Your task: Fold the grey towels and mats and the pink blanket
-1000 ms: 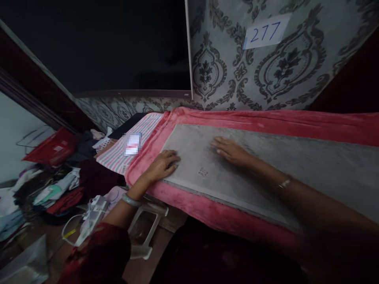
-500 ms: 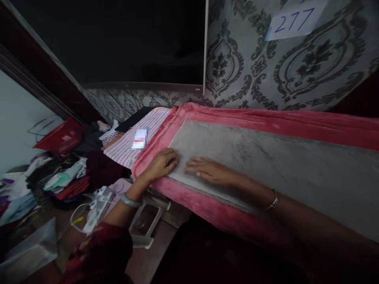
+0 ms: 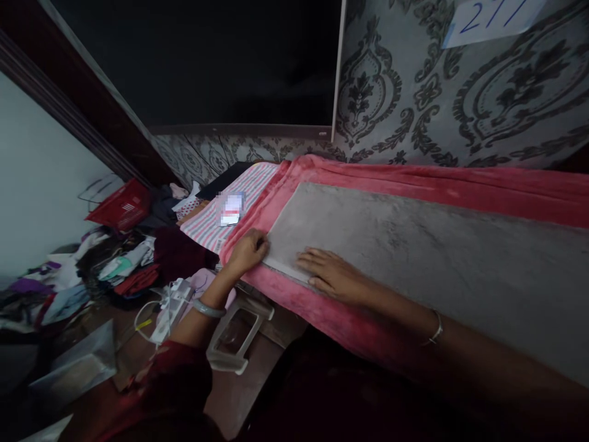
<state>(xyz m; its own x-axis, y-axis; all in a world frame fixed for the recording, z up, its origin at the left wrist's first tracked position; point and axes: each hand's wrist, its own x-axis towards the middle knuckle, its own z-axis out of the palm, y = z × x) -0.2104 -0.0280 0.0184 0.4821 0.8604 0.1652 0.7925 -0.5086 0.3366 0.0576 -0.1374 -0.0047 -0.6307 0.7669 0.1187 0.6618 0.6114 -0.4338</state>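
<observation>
A long grey, plush-looking cloth (image 3: 377,245) lies flat over a pink fleece blanket (image 3: 276,215). At the cloth's near left corner is my left hand (image 3: 249,250), its fingers curled in and closed on the edge there; the fingertips are partly hidden. My right hand (image 3: 334,274) rests palm down on the grey cloth, a short way to the right of the left one. Its fingers are stretched out and hold nothing.
A lit phone (image 3: 231,209) lies on a striped cloth (image 3: 207,224) beyond my left hand. Below are a white plastic stool (image 3: 239,337), a power strip (image 3: 175,307) and piled clothes (image 3: 133,270) with a red basket (image 3: 122,205). A television (image 3: 207,67) hangs behind.
The view has shifted a little, so the scene sits further right. My right hand, blurred before, now lies sharp and still on the grey cloth. My left hand stays at the corner.
</observation>
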